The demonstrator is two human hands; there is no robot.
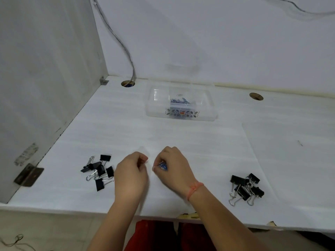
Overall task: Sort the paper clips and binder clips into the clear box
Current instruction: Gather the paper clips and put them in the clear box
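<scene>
The clear box (181,115) stands open at the back of the white table, with blue paper clips (179,101) inside. Near the front middle, my right hand (171,165) is closed on a bunch of blue paper clips (162,166) that seem to sit in a thin clear bag. My left hand (131,171) is beside it, its fingers pinched on what looks like the edge of that clear plastic (143,153). One pile of black binder clips (99,172) lies left of my hands. A second pile of black binder clips (246,188) lies to the right.
A grey partition wall (45,87) closes the left side. Two cable holes (128,83) (256,96) are cut in the table's back edge, and a cable (119,40) runs down into the left one. The table's front edge (72,209) is just below my wrists.
</scene>
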